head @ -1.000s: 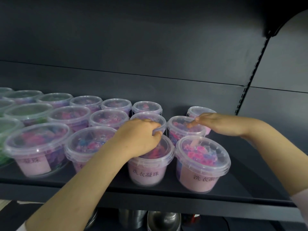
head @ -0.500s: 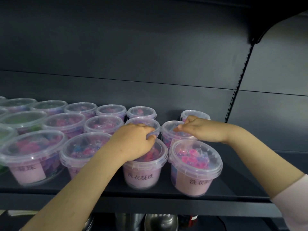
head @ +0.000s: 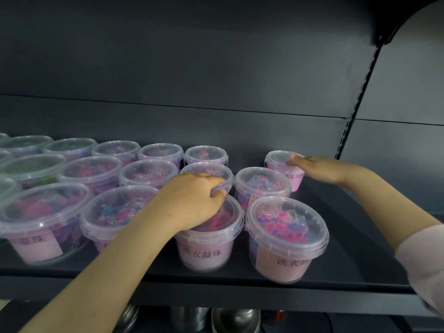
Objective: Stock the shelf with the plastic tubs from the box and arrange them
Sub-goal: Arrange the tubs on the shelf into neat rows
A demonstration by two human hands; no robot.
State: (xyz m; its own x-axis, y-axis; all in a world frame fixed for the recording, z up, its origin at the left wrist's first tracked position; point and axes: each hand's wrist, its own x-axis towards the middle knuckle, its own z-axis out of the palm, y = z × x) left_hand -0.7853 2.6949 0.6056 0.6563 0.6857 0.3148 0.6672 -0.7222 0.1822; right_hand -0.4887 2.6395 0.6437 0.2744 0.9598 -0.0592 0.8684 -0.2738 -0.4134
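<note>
- On the dark shelf (head: 336,260) we see clear plastic tubs with pink labels and pink and blue contents, standing in three rows from front to back.
- Our left hand (head: 192,200) lies over the front-row tub (head: 206,246) with its fingers curled around the near rim of the middle-row tub (head: 209,171) just behind it; the grip looks the same as half a second ago.
- Our right hand (head: 319,168) has left the lid of the second-row tub (head: 262,186), where its fingertips rested a moment ago, and gone to the back.
- It now lies flat with fingers straight and together against the right side of the rear tub (head: 283,169), fingertips at its lid rim; we cannot tell how firmly it presses.
- That rear tub stands alone at the right end of the back row, with a gap between it and the next back-row tub (head: 206,156).
- At the front right stands another tub (head: 286,236), untouched, close beside the one under our left hand.
- To the left the rows run on, with greenish contents in the farthest tubs (head: 31,167).
- Below the shelf edge we make out metal bowls (head: 235,319), partly hidden.
- A pale sleeve (head: 422,255) covers our right forearm at the picture's edge.
</note>
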